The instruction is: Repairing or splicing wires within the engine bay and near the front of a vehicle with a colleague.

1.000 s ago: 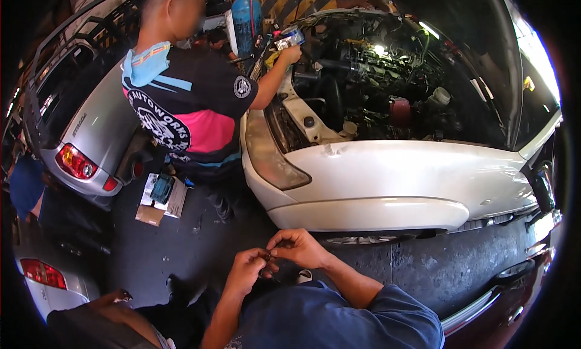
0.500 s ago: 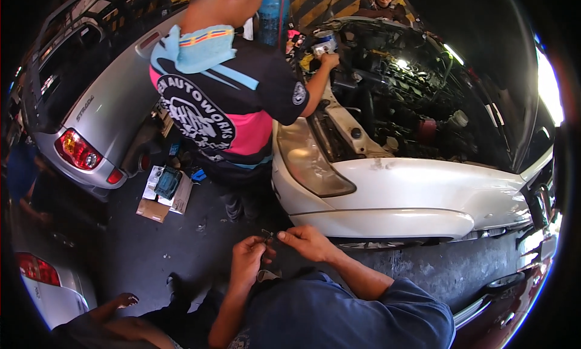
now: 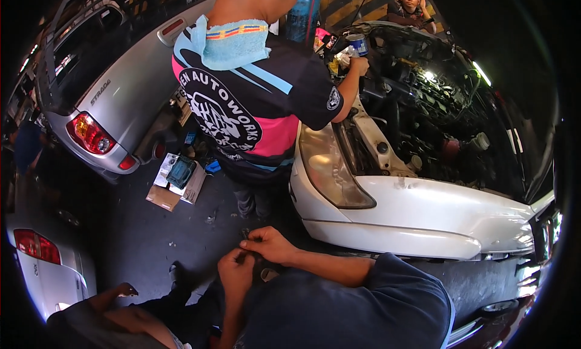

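My left hand [image 3: 236, 271] and my right hand [image 3: 270, 245] meet low in front of my body, fingers closed and pinched. The right thumb and fingertips lie just above the left fingers. A small dark piece [image 3: 245, 233] shows at the right fingertips, too small to name. Whatever sits between the left fingers is hidden. Both hands are in the air, apart from the white car [image 3: 399, 197]. Ahead of me, a co-worker in a black and pink shirt grips a blue and silver can [image 3: 358, 44] beside the open engine bay [image 3: 423, 107].
A silver pickup [image 3: 121, 101] stands at the left, with another silver vehicle [image 3: 48, 270] nearer. On the floor, an opened cardboard box [image 3: 163, 197] bears a teal-dark case [image 3: 181, 171]. Someone's arm [image 3: 115, 300] reaches in at lower left. Another person [image 3: 411, 10] leans beyond the engine bay.
My right hand has come left and closed in against my left hand, which sits lower. The view has shifted left. The person beyond the engine bay has raised a hand to the head.
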{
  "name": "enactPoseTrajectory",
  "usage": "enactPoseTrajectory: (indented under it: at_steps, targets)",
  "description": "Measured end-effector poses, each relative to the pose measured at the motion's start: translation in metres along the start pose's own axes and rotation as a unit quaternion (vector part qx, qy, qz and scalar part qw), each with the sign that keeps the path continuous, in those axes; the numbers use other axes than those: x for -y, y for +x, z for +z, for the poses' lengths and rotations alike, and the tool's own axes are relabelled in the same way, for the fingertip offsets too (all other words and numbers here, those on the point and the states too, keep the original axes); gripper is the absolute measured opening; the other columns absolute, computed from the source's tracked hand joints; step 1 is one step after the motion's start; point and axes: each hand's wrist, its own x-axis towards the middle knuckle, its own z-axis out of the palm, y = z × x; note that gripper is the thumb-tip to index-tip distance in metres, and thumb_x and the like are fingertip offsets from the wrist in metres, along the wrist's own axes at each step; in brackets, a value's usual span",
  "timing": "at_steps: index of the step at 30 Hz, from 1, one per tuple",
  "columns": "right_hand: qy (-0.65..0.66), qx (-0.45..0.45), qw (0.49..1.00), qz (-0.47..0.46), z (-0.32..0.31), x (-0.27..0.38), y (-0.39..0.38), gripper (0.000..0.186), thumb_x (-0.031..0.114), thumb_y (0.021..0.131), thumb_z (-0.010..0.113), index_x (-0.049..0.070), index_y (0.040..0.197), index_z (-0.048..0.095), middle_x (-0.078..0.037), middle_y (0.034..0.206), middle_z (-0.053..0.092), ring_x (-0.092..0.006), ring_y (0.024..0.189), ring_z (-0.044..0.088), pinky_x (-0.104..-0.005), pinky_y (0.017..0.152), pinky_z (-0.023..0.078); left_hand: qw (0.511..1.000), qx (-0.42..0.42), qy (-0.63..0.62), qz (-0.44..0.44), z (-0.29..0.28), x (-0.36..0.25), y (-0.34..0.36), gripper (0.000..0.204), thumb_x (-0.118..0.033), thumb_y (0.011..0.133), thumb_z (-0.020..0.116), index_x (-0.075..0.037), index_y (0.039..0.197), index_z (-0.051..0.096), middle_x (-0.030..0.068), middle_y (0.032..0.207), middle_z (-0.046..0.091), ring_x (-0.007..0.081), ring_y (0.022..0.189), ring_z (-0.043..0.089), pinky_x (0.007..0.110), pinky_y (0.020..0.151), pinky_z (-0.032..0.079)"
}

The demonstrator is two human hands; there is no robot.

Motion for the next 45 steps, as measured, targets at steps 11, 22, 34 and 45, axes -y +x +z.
enactPoseTrajectory:
  at_steps: [11, 22, 34, 45]
  targets:
    - [-0.061, 0.068, 0.995, -0.047, -0.051, 0.024, 0.0, 0.034, 0.023, 0.095, 0.065, 0.002, 0.07, 0.057, 0.0, 0.06, 0.055, -0.0043, 0.053, 0.05, -0.0245, 0.047, 0.041, 0.993, -0.012, 0.113, -0.013, 0.032, -0.044, 0.009, 0.011, -0.003, 0.076, 0.061, 0.004, 0.081, 0.068, 0.0099, 0.061, 0.061, 0.0111, 0.055, 0.055, 0.029, 0.053, 0.043]
    - [0.155, 0.164, 0.974, -0.003, -0.096, 0.017, -0.004, 0.012, 0.011, 0.093, 0.065, 0.002, 0.087, 0.06, 0.0, 0.076, 0.059, -0.0049, 0.067, 0.055, -0.0219, 0.058, 0.048, 0.979, -0.056, -0.171, -0.094, 0.079, -0.045, 0.005, 0.011, 0.006, 0.083, 0.055, 0.004, 0.077, 0.064, 0.0035, 0.068, 0.064, 0.0067, 0.059, 0.057, 0.023, 0.053, 0.045]
    - [0.145, 0.188, 0.971, -0.029, -0.104, 0.013, -0.001, 0.009, 0.009, 0.093, 0.064, 0.0, 0.093, 0.06, -0.001, 0.082, 0.061, -0.0065, 0.071, 0.059, -0.0228, 0.061, 0.052, 0.991, -0.078, -0.057, -0.09, 0.084, -0.049, 0.005, 0.007, 0.005, 0.083, 0.057, 0.003, 0.077, 0.061, 0.0017, 0.066, 0.06, 0.0061, 0.058, 0.053, 0.023, 0.054, 0.046]
    - [0.279, 0.201, 0.939, 0.025, -0.093, 0.015, 0.003, 0.01, 0.013, 0.094, 0.065, 0.004, 0.095, 0.062, -0.001, 0.084, 0.063, -0.008, 0.07, 0.061, -0.0233, 0.065, 0.053, 0.975, -0.036, -0.195, -0.103, 0.062, -0.047, 0.01, 0.011, 0.004, 0.086, 0.053, 0.004, 0.083, 0.063, 0.0085, 0.073, 0.066, 0.0122, 0.058, 0.059, 0.026, 0.056, 0.049]
